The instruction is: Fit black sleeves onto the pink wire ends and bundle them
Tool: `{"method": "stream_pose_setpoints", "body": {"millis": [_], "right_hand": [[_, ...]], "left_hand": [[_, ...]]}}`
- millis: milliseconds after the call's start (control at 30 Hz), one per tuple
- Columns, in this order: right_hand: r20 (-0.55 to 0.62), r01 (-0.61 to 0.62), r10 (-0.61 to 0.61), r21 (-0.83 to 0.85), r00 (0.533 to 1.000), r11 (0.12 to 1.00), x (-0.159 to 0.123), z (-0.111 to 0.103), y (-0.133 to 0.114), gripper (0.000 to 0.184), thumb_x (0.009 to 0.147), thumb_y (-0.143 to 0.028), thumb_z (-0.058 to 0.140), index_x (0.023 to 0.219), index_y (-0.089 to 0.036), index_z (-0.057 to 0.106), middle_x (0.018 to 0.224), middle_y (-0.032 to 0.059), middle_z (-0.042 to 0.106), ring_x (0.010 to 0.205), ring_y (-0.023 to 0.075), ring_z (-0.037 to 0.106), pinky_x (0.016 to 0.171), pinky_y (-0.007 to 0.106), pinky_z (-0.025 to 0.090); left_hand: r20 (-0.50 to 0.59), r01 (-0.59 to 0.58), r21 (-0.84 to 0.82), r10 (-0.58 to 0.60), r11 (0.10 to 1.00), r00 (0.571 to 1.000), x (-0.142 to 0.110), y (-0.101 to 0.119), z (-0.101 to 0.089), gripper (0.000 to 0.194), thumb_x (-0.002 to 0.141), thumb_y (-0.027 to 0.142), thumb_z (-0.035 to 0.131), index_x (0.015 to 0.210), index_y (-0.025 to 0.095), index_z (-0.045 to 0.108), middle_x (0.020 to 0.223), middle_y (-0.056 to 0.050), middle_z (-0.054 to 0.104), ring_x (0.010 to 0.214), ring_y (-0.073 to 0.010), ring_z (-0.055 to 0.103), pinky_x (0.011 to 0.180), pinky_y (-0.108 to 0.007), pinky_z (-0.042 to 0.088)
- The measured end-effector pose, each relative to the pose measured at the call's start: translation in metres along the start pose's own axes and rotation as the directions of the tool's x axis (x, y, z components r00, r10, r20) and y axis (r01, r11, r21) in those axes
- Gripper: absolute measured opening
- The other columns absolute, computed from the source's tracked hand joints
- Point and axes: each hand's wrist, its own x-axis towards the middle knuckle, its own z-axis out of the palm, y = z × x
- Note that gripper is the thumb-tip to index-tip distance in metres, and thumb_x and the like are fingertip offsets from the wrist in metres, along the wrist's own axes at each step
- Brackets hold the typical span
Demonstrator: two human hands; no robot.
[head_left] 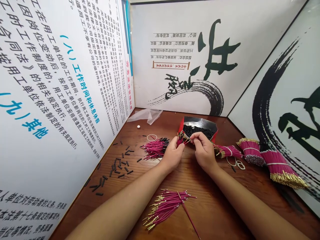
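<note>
Wires fill my clenched left hand; my right hand pinches at their tips, tray at one o'clock

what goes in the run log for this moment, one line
left hand: holds magenta wires | right hand: fingers near wire tips, grip unclear | tray: black pieces | table: loose wires

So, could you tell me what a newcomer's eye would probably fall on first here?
Probably the large printed panels standing around the table, with bold black brushwork at the back and right. Next, the magenta wires: a loose pile lies between the forearms, and banded bundles sit at the right. Beyond the two hands, left and right, a red-edged box holds small black pieces.
</note>
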Motion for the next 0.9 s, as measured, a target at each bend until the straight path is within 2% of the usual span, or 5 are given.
{"method": "stream_pose_setpoints", "body": {"millis": [233,500,700,900], "right_hand": [[-0.024,-0.040,0.042,0.082,0.999,0.996,0.002,-0.002,-0.002,0.019,0.085,-0.025,0.045,0.072,-0.021,0.058,0.064,-0.0010,0.049,0.064,0.0156,0.045,0.061,0.029,0.036],[-0.016,-0.081,0.085,0.166,0.996,0.983,0.003,-0.002,-0.004,0.016,0.080,-0.025,0.047,0.066,-0.021,0.055,0.060,-0.0016,0.045,0.060,0.0150,0.040,0.057,0.028,0.033],[-0.015,-0.109,0.113,0.169,0.993,0.979,0.003,-0.001,-0.004,0.014,0.082,-0.027,0.047,0.071,-0.022,0.054,0.065,-0.0005,0.047,0.062,0.0156,0.043,0.059,0.028,0.037],[-0.004,-0.131,0.133,0.157,0.991,0.979,0.001,-0.002,0.005,0.009,0.087,-0.031,0.049,0.088,-0.023,0.053,0.077,0.0000,0.054,0.068,0.0160,0.048,0.064,0.028,0.040]], "left_hand": [[-0.021,-0.063,0.062,0.064,0.996,0.998,0.004,-0.007,-0.001,0.011,0.084,0.020,0.054,0.093,0.016,0.059,0.069,0.002,0.052,0.067,-0.0121,0.048,0.068,-0.023,0.044],[0.025,-0.102,0.066,0.100,0.993,0.995,0.000,0.000,0.001,0.012,0.084,0.015,0.048,0.092,0.014,0.057,0.081,0.000,0.054,0.073,-0.0115,0.046,0.074,-0.022,0.041],[0.044,-0.102,0.057,0.100,0.993,0.994,-0.001,0.004,0.001,0.012,0.084,0.014,0.048,0.092,0.014,0.057,0.083,-0.001,0.057,0.075,-0.0123,0.048,0.077,-0.023,0.041],[0.051,-0.143,0.065,0.140,0.988,0.989,0.001,0.002,0.001,0.014,0.083,0.013,0.047,0.093,0.014,0.058,0.086,-0.003,0.059,0.081,-0.0142,0.050,0.082,-0.025,0.042]]}}
